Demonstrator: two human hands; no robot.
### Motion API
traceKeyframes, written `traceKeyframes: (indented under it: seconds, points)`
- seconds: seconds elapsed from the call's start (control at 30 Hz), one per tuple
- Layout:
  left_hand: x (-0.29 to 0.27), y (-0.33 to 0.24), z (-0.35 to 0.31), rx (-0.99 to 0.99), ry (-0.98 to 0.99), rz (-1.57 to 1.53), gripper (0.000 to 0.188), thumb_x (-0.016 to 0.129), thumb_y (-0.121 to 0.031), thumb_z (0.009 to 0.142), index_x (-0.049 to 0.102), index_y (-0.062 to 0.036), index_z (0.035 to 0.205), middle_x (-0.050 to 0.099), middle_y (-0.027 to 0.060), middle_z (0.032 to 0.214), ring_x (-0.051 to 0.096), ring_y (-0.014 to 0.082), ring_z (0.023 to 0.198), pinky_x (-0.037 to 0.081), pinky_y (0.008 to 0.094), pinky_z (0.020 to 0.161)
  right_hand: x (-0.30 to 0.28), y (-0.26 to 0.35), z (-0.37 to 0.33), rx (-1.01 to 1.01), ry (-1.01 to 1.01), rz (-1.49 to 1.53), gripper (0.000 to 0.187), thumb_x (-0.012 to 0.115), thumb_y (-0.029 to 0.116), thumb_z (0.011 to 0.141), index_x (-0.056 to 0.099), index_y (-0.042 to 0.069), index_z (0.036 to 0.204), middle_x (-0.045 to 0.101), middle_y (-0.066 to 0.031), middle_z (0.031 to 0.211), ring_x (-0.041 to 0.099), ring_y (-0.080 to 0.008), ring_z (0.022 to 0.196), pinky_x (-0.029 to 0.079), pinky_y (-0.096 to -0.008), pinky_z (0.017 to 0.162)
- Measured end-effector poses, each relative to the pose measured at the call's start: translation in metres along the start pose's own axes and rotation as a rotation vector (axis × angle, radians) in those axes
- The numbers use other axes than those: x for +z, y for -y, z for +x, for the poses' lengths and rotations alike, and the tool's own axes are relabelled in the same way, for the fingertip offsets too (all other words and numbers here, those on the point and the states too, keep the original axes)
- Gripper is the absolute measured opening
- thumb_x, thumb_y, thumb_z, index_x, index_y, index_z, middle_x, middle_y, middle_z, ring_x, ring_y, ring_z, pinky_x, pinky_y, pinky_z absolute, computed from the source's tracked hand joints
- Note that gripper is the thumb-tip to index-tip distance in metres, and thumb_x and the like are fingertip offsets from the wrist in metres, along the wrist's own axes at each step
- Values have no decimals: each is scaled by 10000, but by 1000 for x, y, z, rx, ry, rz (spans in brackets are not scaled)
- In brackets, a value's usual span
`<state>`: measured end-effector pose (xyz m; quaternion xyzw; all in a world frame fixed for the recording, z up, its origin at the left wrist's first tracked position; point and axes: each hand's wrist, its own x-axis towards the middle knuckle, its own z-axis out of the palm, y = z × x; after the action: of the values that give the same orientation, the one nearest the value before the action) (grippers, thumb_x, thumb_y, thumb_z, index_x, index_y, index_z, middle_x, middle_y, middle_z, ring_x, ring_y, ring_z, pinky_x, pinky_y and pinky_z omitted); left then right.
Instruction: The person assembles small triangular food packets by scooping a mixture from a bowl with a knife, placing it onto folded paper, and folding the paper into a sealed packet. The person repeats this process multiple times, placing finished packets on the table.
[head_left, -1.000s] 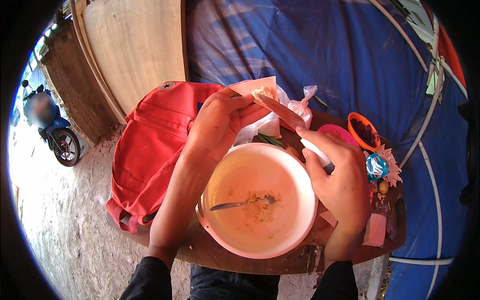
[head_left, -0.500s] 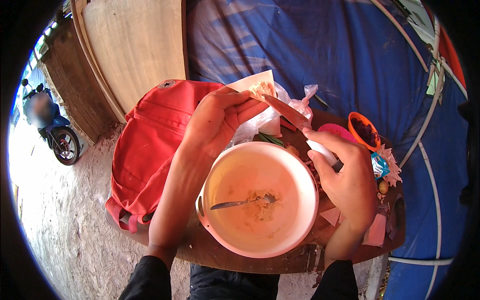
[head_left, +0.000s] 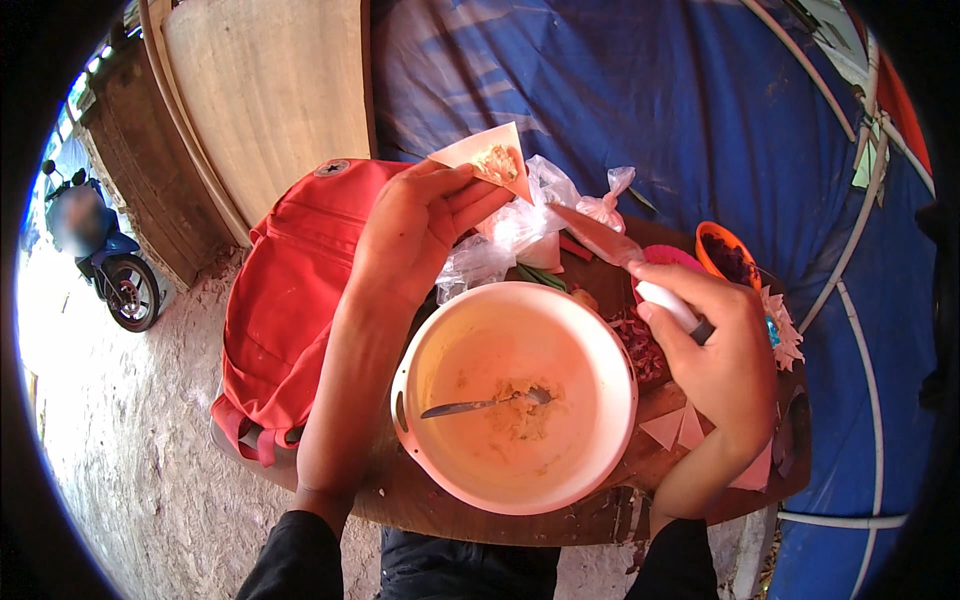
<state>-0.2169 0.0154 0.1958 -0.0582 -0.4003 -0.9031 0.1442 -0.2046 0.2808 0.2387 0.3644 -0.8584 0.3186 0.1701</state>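
the left hand point(head_left: 410, 230) is raised at the upper centre of the frame, its thumb and fingers point(head_left: 478, 205) closed on a pale, triangular-looking wrapper point(head_left: 462, 151). a lump of light, shredded filling point(head_left: 497, 163) sits on the wrapper, towards its right side. at the right of the frame, the right hand point(head_left: 718, 345) has its fingers curled around the white handle of a knife point(head_left: 603, 239), with the thumb along the near side. the blade slants to the upper left, its tip near the wrapper but apart from it.

below and between the hands, in the centre of the frame, a white bowl point(head_left: 592, 360) stands on a brown desk point(head_left: 400, 505). a metal spoon point(head_left: 457, 410) lies in it, its head among smears of pale residue point(head_left: 522, 422). dark red shreds point(head_left: 643, 348) lie just right of the bowl, and small pale triangular pieces point(head_left: 663, 430) lie lower down, beside the right wrist. plastic bags point(head_left: 607, 200) stand behind the bowl, and an orange container point(head_left: 705, 258) with dark contents is at the upper right. a red backpack point(head_left: 285, 300) rests left of the left forearm.
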Motion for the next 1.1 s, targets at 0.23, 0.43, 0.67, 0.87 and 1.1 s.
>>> traceKeyframes:
  seconds: [0.23, 0.43, 0.67, 0.87, 1.1]
  points:
    - [5, -9, -8, -45, 134, 254, 222, 502, -62, 987, 608, 92, 1106, 693, 198, 1127, 710, 266, 1043, 562, 348, 983, -3, -1, 6, 107, -91, 161, 342, 747, 59, 869, 660, -41, 1184, 731, -204, 1009, 720, -279, 865, 538, -351, 804]
    - [14, -4, -13, -14, 190, 308, 242, 496, -85, 985, 620, 73, 1118, 706, 181, 1124, 716, 252, 1028, 566, 355, 959, 0, -10, 12, -30, -60, 75, 322, 753, 58, 860, 659, -73, 1139, 724, -192, 1032, 703, -252, 929, 530, -335, 843]
    - [15, -7, -15, 1, 204, 312, 322, 449, -95, 986, 644, 52, 1196, 716, 152, 1129, 708, 243, 1059, 524, 348, 1005, 1, -14, 14, -38, -18, 64, 333, 760, 87, 878, 668, -86, 1148, 735, -152, 1010, 670, -149, 905, 518, -297, 851]
    - [19, -7, -17, 0, 170, 315, 373, 491, -103, 956, 588, 82, 1266, 718, 155, 1113, 722, 217, 1011, 558, 342, 961, 3, -18, 14, -33, -37, 55, 380, 770, 112, 883, 664, -91, 1185, 735, -148, 997, 655, -125, 897, 521, -291, 838]
    - [20, -8, -17, 30, 172, 407, 404, 529, -102, 949, 561, 79, 1309, 714, 148, 1100, 720, 205, 998, 564, 343, 959, -2, -26, 13, 28, -22, 111, 371, 771, 117, 885, 669, -93, 1174, 731, -151, 984, 649, -117, 886, 522, -288, 827]
